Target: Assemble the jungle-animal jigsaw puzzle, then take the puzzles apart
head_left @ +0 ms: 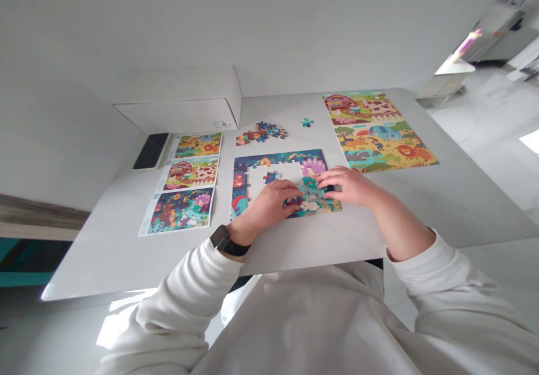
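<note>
Head view shows a partly assembled night-forest jigsaw puzzle [311, 205] on the desk [328, 240], directly in front of the person. Its border is joined along the top and down the left side, while the right part is filled inward, with a pink peacock, teal foliage and a white rabbit. Bare desk shows through the middle and left of the interior, so I judge it over half built. The lower edge is partly covered by the left hand and wrist.

Remaining pieces lie close by: a loose dark-blue piece [270, 178] inside the border, a cluster of jigsaw pieces [261, 132] beyond the top edge, and a lone teal piece [307, 123] apart from that cluster. Farther right, a farm-scene panel [357, 109] and a savanna-scene panel [381, 146] look complete.

The left hand [275, 200] is curled low over a purple patch; the right hand [346, 185] rests at the right border, thumb and fingers slightly apart. Whether either grips a piece, I cannot tell. At left, a three-picture reference sheet [182, 211] includes the same forest scene.
</note>
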Action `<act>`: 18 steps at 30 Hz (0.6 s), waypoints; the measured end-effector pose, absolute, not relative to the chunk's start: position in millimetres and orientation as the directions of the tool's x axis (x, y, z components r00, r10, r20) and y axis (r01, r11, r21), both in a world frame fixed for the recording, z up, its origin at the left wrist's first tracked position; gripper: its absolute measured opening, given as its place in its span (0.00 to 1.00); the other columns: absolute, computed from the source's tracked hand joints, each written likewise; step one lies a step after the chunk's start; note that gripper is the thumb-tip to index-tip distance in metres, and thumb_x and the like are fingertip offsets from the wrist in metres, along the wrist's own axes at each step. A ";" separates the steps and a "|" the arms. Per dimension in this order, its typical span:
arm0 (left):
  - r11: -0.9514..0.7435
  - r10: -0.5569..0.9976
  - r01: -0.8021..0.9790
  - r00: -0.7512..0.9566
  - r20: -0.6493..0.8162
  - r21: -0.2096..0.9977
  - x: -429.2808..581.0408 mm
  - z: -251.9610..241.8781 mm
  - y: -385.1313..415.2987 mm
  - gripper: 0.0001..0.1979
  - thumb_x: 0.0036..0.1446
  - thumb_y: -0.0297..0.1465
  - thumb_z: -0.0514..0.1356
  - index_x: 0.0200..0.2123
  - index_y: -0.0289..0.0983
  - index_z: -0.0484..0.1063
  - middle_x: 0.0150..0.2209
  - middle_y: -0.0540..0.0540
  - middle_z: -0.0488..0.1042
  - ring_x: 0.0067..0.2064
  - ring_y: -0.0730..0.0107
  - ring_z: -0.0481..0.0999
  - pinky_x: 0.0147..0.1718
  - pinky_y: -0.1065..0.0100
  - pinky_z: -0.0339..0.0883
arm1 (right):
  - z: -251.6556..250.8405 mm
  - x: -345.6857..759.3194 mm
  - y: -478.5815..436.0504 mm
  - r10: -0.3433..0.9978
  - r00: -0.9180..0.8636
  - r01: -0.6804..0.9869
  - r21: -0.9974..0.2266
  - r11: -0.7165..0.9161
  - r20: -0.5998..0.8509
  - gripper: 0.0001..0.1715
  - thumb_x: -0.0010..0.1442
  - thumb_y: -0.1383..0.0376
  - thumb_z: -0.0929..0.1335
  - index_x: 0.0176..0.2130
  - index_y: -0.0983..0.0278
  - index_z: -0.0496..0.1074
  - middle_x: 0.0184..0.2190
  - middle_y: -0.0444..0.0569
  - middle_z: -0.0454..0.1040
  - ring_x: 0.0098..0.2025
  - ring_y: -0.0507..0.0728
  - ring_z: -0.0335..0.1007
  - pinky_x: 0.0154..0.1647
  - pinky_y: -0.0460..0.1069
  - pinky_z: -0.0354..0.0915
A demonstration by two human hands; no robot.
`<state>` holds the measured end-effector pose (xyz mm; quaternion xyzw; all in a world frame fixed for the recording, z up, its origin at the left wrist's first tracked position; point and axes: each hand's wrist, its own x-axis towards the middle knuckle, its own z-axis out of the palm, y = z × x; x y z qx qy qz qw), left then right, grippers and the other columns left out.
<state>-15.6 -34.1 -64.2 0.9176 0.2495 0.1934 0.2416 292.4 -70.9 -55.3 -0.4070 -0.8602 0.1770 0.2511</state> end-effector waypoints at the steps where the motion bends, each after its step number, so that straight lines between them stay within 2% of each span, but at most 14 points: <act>1: -0.758 0.552 0.366 0.801 0.232 0.540 -15.6 -64.3 -34.1 0.13 0.64 0.33 0.69 0.52 0.44 0.84 0.55 0.41 0.80 0.56 0.54 0.80 0.62 0.53 0.71 | -55.5 292.7 -70.8 0.789 -0.540 0.608 -0.513 0.606 0.291 0.11 0.65 0.62 0.77 0.48 0.54 0.86 0.53 0.50 0.85 0.56 0.63 0.81 0.61 0.59 0.72; 6: -0.756 0.550 0.368 0.806 0.220 0.541 -16.2 -64.2 -34.1 0.12 0.64 0.32 0.69 0.50 0.44 0.85 0.55 0.41 0.81 0.56 0.54 0.80 0.62 0.52 0.71 | -56.8 293.7 -70.3 0.789 -0.529 0.605 -0.513 0.610 0.314 0.11 0.66 0.60 0.76 0.49 0.55 0.85 0.53 0.51 0.85 0.56 0.63 0.81 0.61 0.59 0.72; 18: -0.757 0.546 0.366 0.810 0.215 0.541 -15.0 -63.6 -34.5 0.12 0.65 0.32 0.68 0.51 0.43 0.85 0.55 0.41 0.81 0.56 0.53 0.79 0.64 0.51 0.70 | -60.6 289.9 -69.6 0.796 -0.554 0.642 -0.483 0.596 0.245 0.11 0.65 0.62 0.77 0.48 0.54 0.86 0.54 0.50 0.85 0.56 0.64 0.81 0.60 0.60 0.72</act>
